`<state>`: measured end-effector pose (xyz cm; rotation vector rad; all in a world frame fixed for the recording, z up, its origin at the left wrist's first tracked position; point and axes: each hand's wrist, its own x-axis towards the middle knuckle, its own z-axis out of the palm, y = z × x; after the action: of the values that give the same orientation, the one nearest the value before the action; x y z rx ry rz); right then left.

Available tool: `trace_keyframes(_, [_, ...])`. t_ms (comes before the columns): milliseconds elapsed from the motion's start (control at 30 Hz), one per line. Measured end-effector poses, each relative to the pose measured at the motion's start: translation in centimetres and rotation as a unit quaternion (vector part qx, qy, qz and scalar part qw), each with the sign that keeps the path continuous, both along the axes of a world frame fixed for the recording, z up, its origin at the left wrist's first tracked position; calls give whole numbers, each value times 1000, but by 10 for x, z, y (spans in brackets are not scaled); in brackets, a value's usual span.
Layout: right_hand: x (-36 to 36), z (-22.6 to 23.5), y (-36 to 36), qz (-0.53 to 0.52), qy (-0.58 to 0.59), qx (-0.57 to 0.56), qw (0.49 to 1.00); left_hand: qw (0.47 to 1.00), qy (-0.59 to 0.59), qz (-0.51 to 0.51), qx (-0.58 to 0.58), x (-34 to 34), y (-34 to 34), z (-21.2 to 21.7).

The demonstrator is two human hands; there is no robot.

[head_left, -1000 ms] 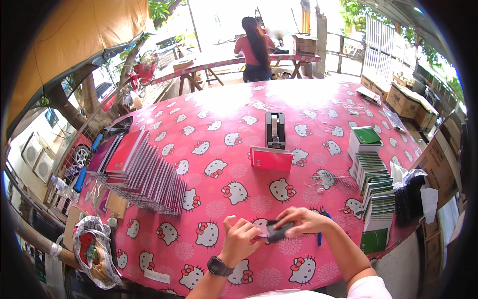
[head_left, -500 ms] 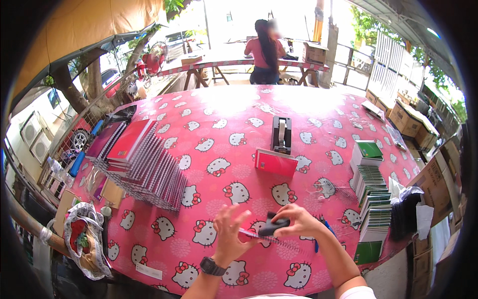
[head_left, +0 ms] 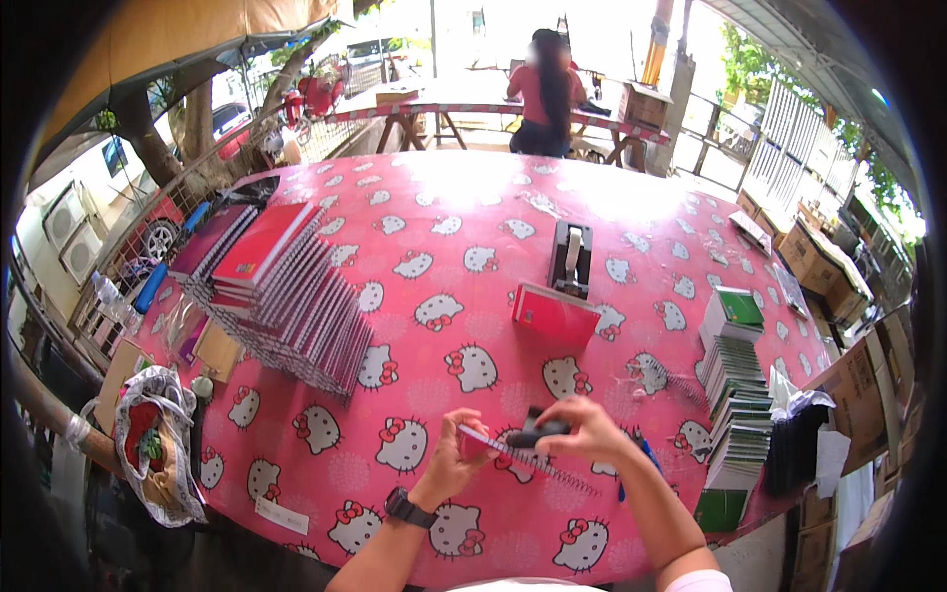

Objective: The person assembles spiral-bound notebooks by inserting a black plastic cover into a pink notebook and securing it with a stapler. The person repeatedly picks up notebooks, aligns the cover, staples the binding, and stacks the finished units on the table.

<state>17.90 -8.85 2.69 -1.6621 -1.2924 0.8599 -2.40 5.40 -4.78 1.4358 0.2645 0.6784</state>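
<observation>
My left hand [head_left: 452, 464], with a dark watch at the wrist, is closed round a small notebook [head_left: 476, 437] seen nearly edge-on. Out of the notebook's edge runs a thin spiral coil [head_left: 564, 479], whose loose end sticks out to the right below my other hand. Between the thumb and fingers of my right hand [head_left: 588, 431] is a black blocky object [head_left: 533, 434] of a kind I cannot make out. It sits just above the coil, close to the notebook; whether it touches them is unclear.
Spiral notebooks rise in a tall stack [head_left: 286, 296] on the left. A red notebook [head_left: 554, 318] leans by a black tape dispenser [head_left: 571, 259]. Green-covered booklets [head_left: 735, 414] form a row at right. Blue pens lie beside my right forearm. A person [head_left: 545, 94] sits at a far table.
My left hand's fingers, spread before, have closed round the notebook. The black object remains in my right hand near the coil. The whole view has shifted slightly.
</observation>
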Motion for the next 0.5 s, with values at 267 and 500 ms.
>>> trace_keyframes(267, [3,-1,7,-62,-131,-18,989,996,51,-11,68,4,0,-11])
trace_keyframes(500, [-3,1,21,-71,-133,-67,986,996,58,-10,64,3,1,-3])
